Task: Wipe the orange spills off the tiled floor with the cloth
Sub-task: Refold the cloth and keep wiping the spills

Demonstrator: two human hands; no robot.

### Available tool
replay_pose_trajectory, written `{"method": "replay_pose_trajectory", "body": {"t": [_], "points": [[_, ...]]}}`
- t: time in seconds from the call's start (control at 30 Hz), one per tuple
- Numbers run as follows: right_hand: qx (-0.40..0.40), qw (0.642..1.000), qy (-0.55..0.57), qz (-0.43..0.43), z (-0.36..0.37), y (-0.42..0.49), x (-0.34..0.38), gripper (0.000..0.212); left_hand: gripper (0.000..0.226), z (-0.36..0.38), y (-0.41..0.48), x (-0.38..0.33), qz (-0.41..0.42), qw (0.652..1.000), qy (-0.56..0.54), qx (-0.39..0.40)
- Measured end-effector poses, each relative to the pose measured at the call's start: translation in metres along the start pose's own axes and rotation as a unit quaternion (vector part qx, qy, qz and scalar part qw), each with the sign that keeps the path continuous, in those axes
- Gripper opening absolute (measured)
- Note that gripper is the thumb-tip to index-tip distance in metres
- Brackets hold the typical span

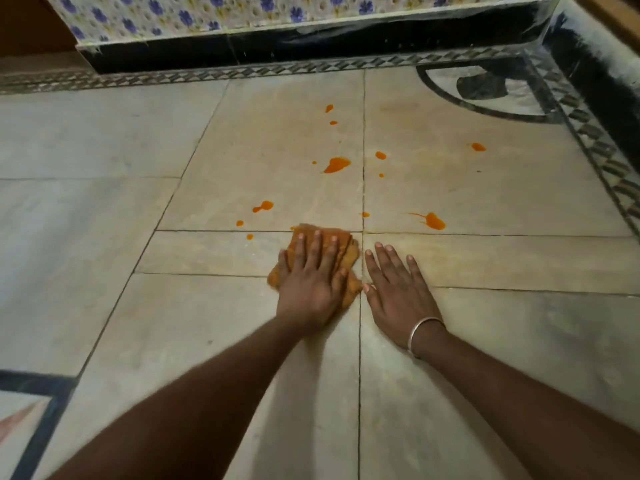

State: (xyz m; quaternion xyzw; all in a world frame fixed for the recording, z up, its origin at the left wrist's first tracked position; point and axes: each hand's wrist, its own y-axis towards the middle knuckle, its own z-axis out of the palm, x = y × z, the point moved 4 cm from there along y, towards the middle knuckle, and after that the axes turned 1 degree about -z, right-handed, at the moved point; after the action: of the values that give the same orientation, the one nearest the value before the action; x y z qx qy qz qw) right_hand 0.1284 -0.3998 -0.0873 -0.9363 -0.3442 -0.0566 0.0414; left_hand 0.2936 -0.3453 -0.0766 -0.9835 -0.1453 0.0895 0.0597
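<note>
Both forearms entered from the bottom edge, cut off before the elbows, upper arms and body out of view. Left hand (313, 275) lay flat, palm down, fingers spread and straight, pressing on the cloth (341, 242); not clenched, nothing pinched, just flat pressure. Cloth was orange-tan, bunched, mostly hidden under the palm and fingers; only its far edge, right side and a bit of the near-left corner showed, so true shape and folds were hard to make out. Visible long axis ran roughly near-left to far-right, far edge pointing toward the spills. It sat on the tiled floor (104, 220) just left of a vertical grout line, straddling a horizontal one. Right hand (394, 285) was flat on the bare tile just right of that grout line, fingers splayed, holding nothing, thumb tip touching or nearly touching the cloth's near-right corner; cannot tell which. Thin metal bangle (420, 329) was on the right wrist. Orange spills (336, 164) were scattered beyond the cloth: biggest blot mid-tile, a tailed one (433, 220) to the right, small drops (263, 206) at left, one speck touching the cloth's far-left edge, partly covered. Patterned border strip (242, 72) and a dark plinth with floral tiles (207, 12) ran along the top, cropped. Dark inlay motif (485, 86) at far right was blurry, and another inlay at bottom left was cut off.
</note>
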Motion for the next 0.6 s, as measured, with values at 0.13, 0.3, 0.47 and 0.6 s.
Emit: {"method": "replay_pose_trajectory", "body": {"t": [0.13, 0.3, 0.47, 0.6], "points": [[-0.004, 1.000, 0.006, -0.002, 0.001, -0.002, 0.001, 0.066, 0.069, -0.014, 0.030, 0.046, -0.034, 0.999, -0.003, 0.004], [0.002, 1.000, 0.008, 0.006, 0.000, -0.002, 0.002, 0.066, 0.072, 0.007, -0.035, 0.031, -0.131, 0.990, -0.011, -0.055], [0.008, 1.000, 0.001, 0.007, -0.001, -0.002, 0.002, 0.066, 0.068, 0.005, 0.000, -0.015, -0.003, 0.999, -0.003, -0.047], [0.017, 1.000, 0.003, 0.004, -0.002, -0.003, 0.002, 0.065, 0.068, -0.007, 0.031, 0.026, -0.061, 0.998, -0.006, -0.034]]}}
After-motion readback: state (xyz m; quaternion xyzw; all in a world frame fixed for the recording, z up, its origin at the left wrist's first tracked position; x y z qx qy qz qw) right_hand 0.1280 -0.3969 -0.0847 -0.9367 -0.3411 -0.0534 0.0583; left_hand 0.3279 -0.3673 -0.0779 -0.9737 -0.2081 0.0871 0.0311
